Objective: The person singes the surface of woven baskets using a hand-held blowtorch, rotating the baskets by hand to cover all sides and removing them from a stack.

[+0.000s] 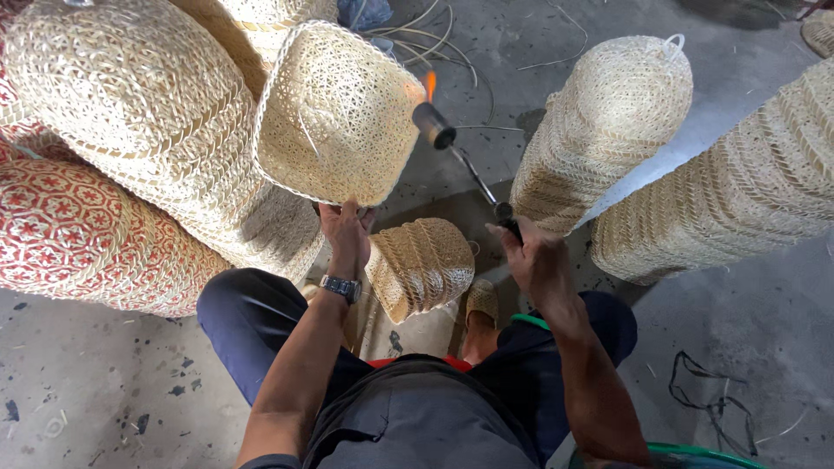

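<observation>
A pale, openwork woven basket (337,113), boxy with rounded corners, is held up by its rim in the closed left hand (345,227). A slim metal torch (465,161) is gripped in the closed right hand (534,259), with its orange flame (429,84) touching the basket's upper corner. Stacked tan ribbed baskets (599,130) and a red patterned basket (78,234) are seen on the grey concrete floor (104,382).

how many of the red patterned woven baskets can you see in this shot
1: the red patterned basket lies on its side at the left edge, under the pale woven baskets stacked above it. A red sliver higher on that edge may be another; more could be hidden.
</observation>
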